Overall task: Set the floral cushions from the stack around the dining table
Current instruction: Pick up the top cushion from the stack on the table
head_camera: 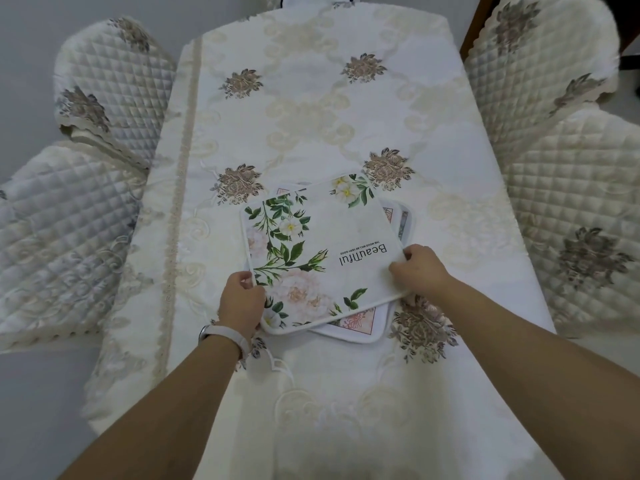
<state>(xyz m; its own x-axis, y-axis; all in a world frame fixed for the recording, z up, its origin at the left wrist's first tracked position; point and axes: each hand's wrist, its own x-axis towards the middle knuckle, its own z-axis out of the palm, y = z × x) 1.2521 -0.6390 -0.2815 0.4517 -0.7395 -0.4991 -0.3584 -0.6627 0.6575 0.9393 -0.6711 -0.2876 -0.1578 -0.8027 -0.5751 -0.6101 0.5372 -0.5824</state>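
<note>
A flat white floral cushion [318,251], printed with green leaves, pale roses and the word "Beautiful", lies skewed on top of a small stack of cushions [353,329] in the middle of the dining table [311,105]. My left hand [240,301] grips its near left corner. My right hand [419,270] pinches its near right edge. The cushions beneath show only as white borders and patterned corners at the right and near side.
A cream embroidered tablecloth with brown flower motifs covers the table. Quilted chair covers stand on both sides: two chairs at the left [114,84] [59,237] and two at the right [540,53] [575,216]. A further chair back shows at the far end.
</note>
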